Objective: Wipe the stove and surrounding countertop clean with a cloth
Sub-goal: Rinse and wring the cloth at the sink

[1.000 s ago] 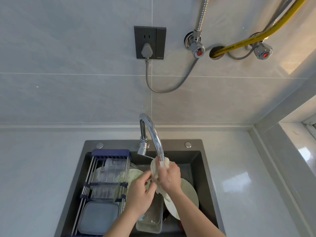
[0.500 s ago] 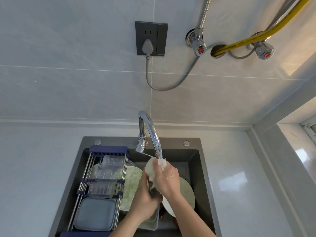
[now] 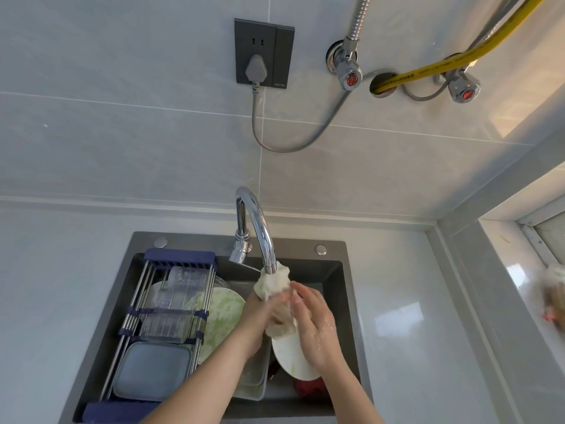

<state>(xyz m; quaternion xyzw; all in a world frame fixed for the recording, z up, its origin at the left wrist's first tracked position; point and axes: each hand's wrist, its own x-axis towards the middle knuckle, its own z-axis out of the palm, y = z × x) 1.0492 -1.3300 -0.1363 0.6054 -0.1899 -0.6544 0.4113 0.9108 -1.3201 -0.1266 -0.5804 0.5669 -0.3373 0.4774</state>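
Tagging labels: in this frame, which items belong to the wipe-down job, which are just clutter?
Job: cloth, left hand, right hand, faucet.
Clutter: dish rack, green plate, white plate, wall socket, yellow hose.

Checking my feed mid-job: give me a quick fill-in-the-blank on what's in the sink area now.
1. Both hands hold the cloth under the ____.
2. The rack spans the sink's ____ side.
3. The hose on the wall is ____.
4. The socket has ____ plug in it.

Missing words: faucet; left; yellow; one
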